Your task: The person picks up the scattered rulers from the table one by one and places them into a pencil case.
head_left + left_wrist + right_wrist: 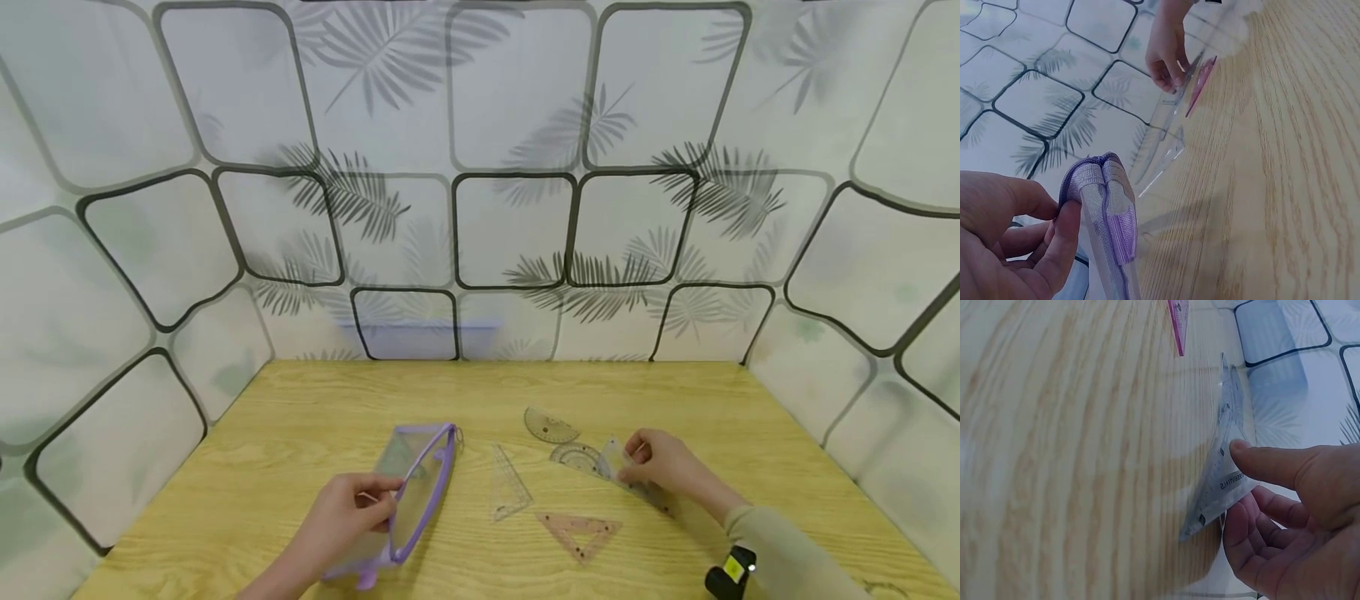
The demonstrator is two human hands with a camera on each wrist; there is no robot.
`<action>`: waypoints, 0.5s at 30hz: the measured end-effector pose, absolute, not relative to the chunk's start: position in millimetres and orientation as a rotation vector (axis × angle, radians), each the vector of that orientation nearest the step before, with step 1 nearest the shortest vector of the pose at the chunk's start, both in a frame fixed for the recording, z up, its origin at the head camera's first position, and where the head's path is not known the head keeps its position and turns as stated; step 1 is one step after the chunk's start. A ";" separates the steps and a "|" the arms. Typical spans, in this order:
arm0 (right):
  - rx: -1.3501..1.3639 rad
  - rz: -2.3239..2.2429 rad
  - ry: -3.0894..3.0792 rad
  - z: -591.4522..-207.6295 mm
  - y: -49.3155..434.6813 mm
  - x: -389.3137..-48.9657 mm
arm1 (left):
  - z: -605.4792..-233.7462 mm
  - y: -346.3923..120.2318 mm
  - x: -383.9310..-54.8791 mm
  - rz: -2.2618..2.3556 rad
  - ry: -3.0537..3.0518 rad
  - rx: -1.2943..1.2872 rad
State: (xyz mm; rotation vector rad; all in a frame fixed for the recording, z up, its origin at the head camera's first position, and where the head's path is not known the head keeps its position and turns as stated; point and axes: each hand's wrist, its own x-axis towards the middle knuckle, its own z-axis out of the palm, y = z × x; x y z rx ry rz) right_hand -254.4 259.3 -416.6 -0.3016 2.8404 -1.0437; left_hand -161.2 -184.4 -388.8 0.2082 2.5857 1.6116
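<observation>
My left hand (348, 515) pinches the near edge of a see-through zip pouch (400, 455) with purple trim, between thumb and forefinger. The pouch's mouth gapes toward the right, and a purple tab (1124, 234) shows close up in the left wrist view. On the right, my right hand (666, 465) holds a clear set square (1225, 481) between thumb and fingers, tilted up from the table with black lettering on it. A clear protractor (573, 456) lies just left of this set square, partly overlapped by it in the head view.
Between the hands lie another clear set square (512, 487) and a pink set square (558, 525). A second protractor (550, 425) is farther back. The wooden table (337, 400) meets patterned fabric walls (517, 233) at the back and sides. A black wrist device (729, 573) sits by the right sleeve.
</observation>
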 end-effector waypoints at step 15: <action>-0.255 -1.124 2.760 -407.4 258.6 -255.6 | -389.8 -184.2 -162.5 1.698 2.471 0.122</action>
